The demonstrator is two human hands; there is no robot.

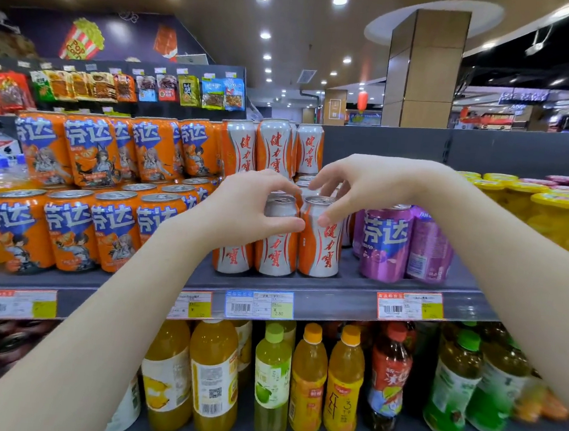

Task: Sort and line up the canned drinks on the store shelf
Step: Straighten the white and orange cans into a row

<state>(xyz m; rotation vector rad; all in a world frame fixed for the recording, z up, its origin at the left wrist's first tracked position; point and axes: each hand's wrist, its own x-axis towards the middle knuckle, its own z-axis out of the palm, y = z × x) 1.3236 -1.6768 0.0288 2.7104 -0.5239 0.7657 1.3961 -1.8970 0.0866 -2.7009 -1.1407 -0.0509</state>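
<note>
Orange-and-silver cans with red characters stand at the front of the grey shelf point(321, 287). My left hand point(252, 209) grips the middle can point(276, 252) near its top, thumb across the front. My right hand point(351, 186) holds the can to its right point(319, 249) by the rim, thumb on the front and fingers over the lid. A third can point(231, 258) stands left of these, partly hidden by my left wrist. More of the same cans point(277, 146) are stacked behind.
Orange Fanta cans point(69, 224) fill the shelf's left in two tiers. Purple Fanta cans point(385, 244) stand just right of my hands. Yellow-lidded jars point(551, 218) sit at the far right. Juice and tea bottles point(306, 382) line the shelf below.
</note>
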